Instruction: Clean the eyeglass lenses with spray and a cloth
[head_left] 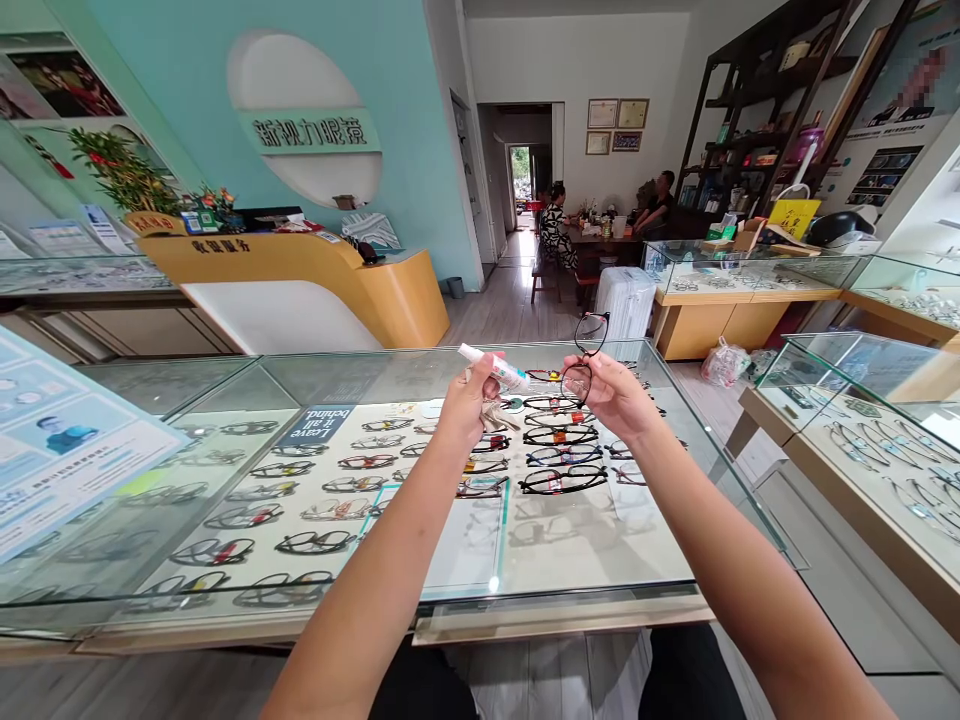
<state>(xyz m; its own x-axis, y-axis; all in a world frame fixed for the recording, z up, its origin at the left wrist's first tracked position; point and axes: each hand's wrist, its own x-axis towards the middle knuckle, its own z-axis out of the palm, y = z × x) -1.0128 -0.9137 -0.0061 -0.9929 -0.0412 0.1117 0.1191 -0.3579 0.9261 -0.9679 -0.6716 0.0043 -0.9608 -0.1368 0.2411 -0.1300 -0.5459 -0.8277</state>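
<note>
While the left hand (471, 395) grips the bottle (495, 367) and the right hand (611, 395) pinches the glasses (585, 355) — aim the nozzle squarely at one lens, frame held steady.

Left hand (466, 400) grips a small white plastic spray bottle (493, 367), nozzle aimed right at black thin-framed eyeglasses (586, 355) pinched in right hand (613, 395). Both are above a glass display counter (225, 600) filled with rows of eyeglass frames (555, 458). Orange curved reception desk (315, 285) far left; two seated people far back.
</note>
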